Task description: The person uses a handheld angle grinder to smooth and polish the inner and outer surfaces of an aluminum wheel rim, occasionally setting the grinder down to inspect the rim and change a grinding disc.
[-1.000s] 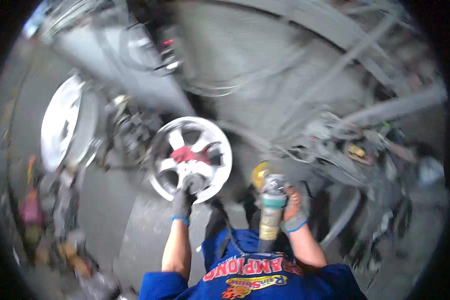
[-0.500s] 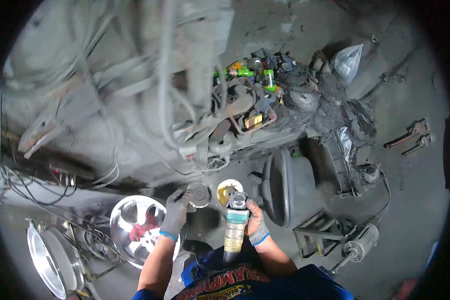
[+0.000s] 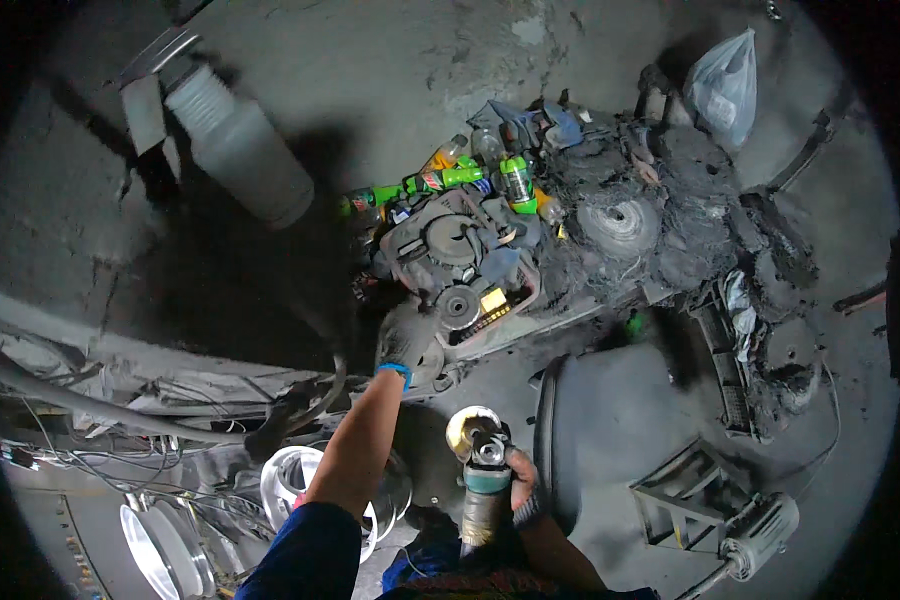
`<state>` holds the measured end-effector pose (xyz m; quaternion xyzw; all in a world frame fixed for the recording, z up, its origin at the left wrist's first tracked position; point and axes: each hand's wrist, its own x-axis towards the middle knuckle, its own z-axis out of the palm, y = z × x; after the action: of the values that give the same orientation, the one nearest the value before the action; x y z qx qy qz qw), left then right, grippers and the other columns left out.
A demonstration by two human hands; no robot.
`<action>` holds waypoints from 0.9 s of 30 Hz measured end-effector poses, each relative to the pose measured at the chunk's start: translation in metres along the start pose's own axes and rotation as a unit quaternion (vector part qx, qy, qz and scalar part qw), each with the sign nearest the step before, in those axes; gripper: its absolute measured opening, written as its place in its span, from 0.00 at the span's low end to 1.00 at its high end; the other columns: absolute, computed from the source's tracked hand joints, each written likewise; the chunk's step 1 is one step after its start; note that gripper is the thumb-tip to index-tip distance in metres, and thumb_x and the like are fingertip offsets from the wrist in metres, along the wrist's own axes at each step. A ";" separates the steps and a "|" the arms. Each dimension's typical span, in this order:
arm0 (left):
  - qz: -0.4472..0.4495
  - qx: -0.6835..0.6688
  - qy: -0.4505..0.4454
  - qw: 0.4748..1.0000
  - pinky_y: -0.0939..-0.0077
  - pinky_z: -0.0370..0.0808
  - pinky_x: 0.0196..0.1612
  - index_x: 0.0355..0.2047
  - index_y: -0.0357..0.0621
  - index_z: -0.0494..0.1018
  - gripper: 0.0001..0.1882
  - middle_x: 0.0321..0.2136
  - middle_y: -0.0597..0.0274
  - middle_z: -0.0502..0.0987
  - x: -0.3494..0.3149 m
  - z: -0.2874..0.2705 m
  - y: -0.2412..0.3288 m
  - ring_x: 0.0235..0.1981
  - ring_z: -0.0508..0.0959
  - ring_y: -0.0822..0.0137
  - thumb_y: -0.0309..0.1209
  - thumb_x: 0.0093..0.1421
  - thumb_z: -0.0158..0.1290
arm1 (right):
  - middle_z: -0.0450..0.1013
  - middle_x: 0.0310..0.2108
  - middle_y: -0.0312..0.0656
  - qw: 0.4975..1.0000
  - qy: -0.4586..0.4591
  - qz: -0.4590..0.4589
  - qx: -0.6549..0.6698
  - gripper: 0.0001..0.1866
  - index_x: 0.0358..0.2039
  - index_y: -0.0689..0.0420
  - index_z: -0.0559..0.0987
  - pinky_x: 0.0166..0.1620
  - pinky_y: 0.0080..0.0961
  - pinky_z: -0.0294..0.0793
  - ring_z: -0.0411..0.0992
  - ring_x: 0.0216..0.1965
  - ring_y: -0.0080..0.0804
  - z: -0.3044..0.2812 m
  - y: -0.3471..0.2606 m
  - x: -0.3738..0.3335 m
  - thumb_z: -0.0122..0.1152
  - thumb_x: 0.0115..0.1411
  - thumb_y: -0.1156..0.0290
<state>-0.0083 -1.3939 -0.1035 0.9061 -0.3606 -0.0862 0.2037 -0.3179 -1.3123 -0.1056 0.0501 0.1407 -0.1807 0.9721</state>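
Observation:
My gloved left hand (image 3: 406,338) reaches forward to a plastic crate (image 3: 532,290) of worn parts. Its fingers are closed on the edge of a dark round abrasive disc (image 3: 458,308), held over the crate's near side. My right hand (image 3: 523,482), also gloved, grips an angle grinder (image 3: 486,482) with a teal body and a tape-wrapped handle, close to my body. A yellowish disc (image 3: 467,430) shows at the grinder's head. Whether it spins I cannot tell.
Bottles (image 3: 515,182) and rags lie behind the crate, with worn buffing wheels (image 3: 618,225) piled to the right. A grey tub-like container (image 3: 610,420) stands right of the grinder, near a motor (image 3: 762,532). Silver wheel rims (image 3: 155,550) stand lower left. A hose (image 3: 120,415) crosses the left side.
My left hand has moved forward and slightly right, carrying the disc from near the wheel rim to the crate. My view has shifted forward. The right hand still holds the grinder.

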 end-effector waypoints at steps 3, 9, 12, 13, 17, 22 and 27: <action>0.055 0.036 0.045 0.997 0.57 0.74 0.40 0.36 0.48 0.78 0.17 0.35 0.47 0.79 0.026 0.007 0.044 0.38 0.78 0.49 0.48 0.59 0.52 | 0.74 0.46 0.53 1.000 0.018 0.024 -0.010 0.32 0.54 0.63 0.69 0.50 0.54 0.75 0.75 0.44 0.50 -0.013 -0.026 -0.001 0.62 0.55 0.55; 0.132 0.241 0.090 0.957 0.61 0.73 0.42 0.43 0.55 0.77 0.20 0.40 0.55 0.79 0.086 0.048 0.013 0.42 0.77 0.53 0.50 0.56 0.51 | 0.74 0.45 0.53 0.999 0.007 0.042 0.012 0.31 0.54 0.62 0.69 0.48 0.52 0.77 0.76 0.43 0.49 -0.004 -0.030 0.009 0.61 0.55 0.55; -0.020 0.323 -0.100 0.941 0.64 0.72 0.50 0.48 0.53 0.76 0.20 0.45 0.53 0.78 0.083 0.053 0.052 0.48 0.77 0.54 0.44 0.57 0.51 | 0.74 0.44 0.53 0.999 0.026 0.025 0.008 0.30 0.54 0.62 0.70 0.48 0.51 0.77 0.76 0.43 0.48 -0.011 -0.043 0.007 0.61 0.56 0.55; -0.022 0.301 -0.081 0.950 0.64 0.72 0.50 0.47 0.52 0.76 0.20 0.45 0.53 0.78 0.084 0.045 0.048 0.48 0.77 0.54 0.44 0.57 0.51 | 0.74 0.44 0.52 0.999 0.022 0.028 0.010 0.30 0.53 0.62 0.70 0.48 0.51 0.77 0.76 0.42 0.48 -0.009 -0.044 0.009 0.61 0.56 0.55; 0.020 0.057 0.077 0.995 0.63 0.72 0.49 0.46 0.49 0.76 0.18 0.44 0.53 0.79 0.056 0.003 0.021 0.47 0.77 0.53 0.40 0.58 0.50 | 0.75 0.43 0.52 1.000 0.022 0.013 0.005 0.29 0.53 0.61 0.70 0.47 0.50 0.78 0.76 0.42 0.48 -0.004 -0.043 0.013 0.60 0.56 0.56; 0.006 -0.213 0.136 0.967 0.63 0.72 0.49 0.45 0.45 0.76 0.16 0.42 0.52 0.79 -0.001 -0.044 0.002 0.45 0.77 0.53 0.36 0.59 0.49 | 0.75 0.42 0.52 0.998 0.037 -0.057 0.018 0.29 0.53 0.61 0.70 0.46 0.48 0.79 0.77 0.41 0.47 0.005 -0.043 0.014 0.60 0.56 0.56; 0.017 -0.310 0.108 0.944 0.62 0.72 0.48 0.43 0.41 0.76 0.14 0.41 0.51 0.79 -0.077 -0.074 0.001 0.44 0.77 0.53 0.32 0.60 0.47 | 0.76 0.38 0.50 0.985 0.085 -0.073 -0.128 0.29 0.50 0.61 0.72 0.37 0.41 0.80 0.77 0.35 0.46 0.059 -0.045 -0.005 0.50 0.60 0.49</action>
<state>-0.0427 -1.3190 -0.0358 0.7955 -0.3077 -0.0922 0.5139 -0.3240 -1.3607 -0.0497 -0.0705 0.2485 -0.2269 0.9390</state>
